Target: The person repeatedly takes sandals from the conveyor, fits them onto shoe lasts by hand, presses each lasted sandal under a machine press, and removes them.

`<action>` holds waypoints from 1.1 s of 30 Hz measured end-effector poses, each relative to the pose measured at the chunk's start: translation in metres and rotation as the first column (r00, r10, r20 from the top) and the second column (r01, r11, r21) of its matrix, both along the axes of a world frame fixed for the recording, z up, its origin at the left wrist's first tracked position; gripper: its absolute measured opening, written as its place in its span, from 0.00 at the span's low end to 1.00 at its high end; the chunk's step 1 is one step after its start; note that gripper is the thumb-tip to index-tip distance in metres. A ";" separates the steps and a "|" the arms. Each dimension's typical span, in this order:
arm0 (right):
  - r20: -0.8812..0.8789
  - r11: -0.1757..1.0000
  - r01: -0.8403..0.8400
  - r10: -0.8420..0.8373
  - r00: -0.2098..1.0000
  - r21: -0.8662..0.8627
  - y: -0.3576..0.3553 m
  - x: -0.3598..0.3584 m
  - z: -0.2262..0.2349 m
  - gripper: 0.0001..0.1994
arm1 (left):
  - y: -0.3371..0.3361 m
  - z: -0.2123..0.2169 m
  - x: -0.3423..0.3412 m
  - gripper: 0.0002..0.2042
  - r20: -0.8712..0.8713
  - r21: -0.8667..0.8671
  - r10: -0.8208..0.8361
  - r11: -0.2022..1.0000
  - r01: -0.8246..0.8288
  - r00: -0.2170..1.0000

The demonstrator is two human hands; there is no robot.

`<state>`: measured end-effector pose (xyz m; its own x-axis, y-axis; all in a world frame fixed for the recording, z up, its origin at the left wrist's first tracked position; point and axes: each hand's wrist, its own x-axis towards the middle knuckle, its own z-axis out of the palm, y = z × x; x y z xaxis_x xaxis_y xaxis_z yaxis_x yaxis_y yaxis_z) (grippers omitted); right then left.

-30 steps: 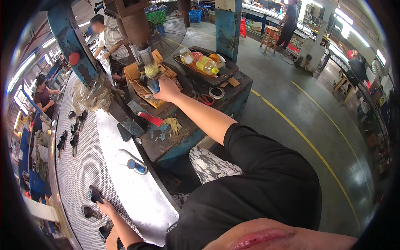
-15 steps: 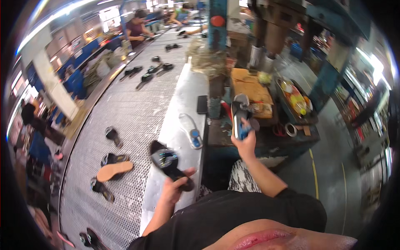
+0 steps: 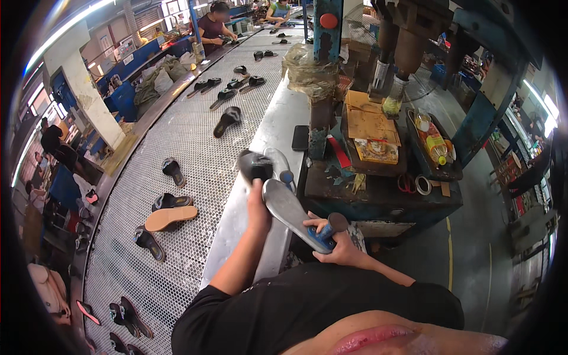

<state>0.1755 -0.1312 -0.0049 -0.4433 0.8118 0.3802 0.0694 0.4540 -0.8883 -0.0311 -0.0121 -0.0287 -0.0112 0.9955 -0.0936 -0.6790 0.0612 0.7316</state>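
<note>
My left hand (image 3: 258,204) reaches over the metal ledge with its fingers around the end of a black slipper (image 3: 254,164), which is blurred by motion. In my right hand (image 3: 337,242) is a grey sole-shaped plate (image 3: 287,207) with a blue part and a round knob at its near end. The plate tilts up to the left, its far end close to my left wrist. Behind the slipper a second sole-shaped plate (image 3: 276,157) lies on the ledge, partly hidden. A black slipper (image 3: 228,122) rests on the perforated conveyor surface (image 3: 195,139) beyond my left hand.
More slippers lie on the conveyor, one showing its tan sole (image 3: 170,218). At right stands a press (image 3: 325,35) with a workbench holding cardboard (image 3: 373,124), a tray of bottles (image 3: 435,148) and a tape roll (image 3: 423,185). A phone (image 3: 300,138) lies by the post. A co-worker (image 3: 213,29) works far left.
My right hand has come back from the press side toward my body, its plate now bare. My left hand has moved forward. One more slipper lies on the conveyor ahead.
</note>
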 end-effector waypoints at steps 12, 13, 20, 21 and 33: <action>-0.086 0.680 0.667 -0.678 0.730 0.305 0.071 0.076 -0.005 0.32 | -0.065 -0.008 0.045 0.23 -0.603 0.133 -0.528 0.673 0.727 0.599; -0.002 0.619 0.717 -0.756 0.654 0.321 0.090 0.093 0.001 0.33 | -0.069 -0.009 0.042 0.23 -0.603 0.093 -0.565 0.651 0.753 0.563; 0.380 0.395 0.847 -0.889 0.255 0.355 0.222 0.179 -0.016 0.36 | -0.080 -0.029 0.030 0.22 -0.687 -0.011 -0.622 0.527 0.850 0.376; 0.383 0.403 0.845 -0.885 0.263 0.352 0.225 0.182 -0.025 0.36 | -0.082 -0.024 0.025 0.22 -0.772 -0.009 -0.543 0.529 0.848 0.330; 0.440 0.531 0.651 -0.840 0.319 0.542 0.214 0.233 0.042 0.40 | -0.032 0.027 -0.038 0.17 -0.791 0.447 0.106 0.773 0.450 0.603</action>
<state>0.4081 0.0825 0.0367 0.1250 0.8465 0.5176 0.9297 0.0823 -0.3591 -0.0687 -0.0446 -0.0015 0.3801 0.8266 0.4151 0.0998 -0.4828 0.8700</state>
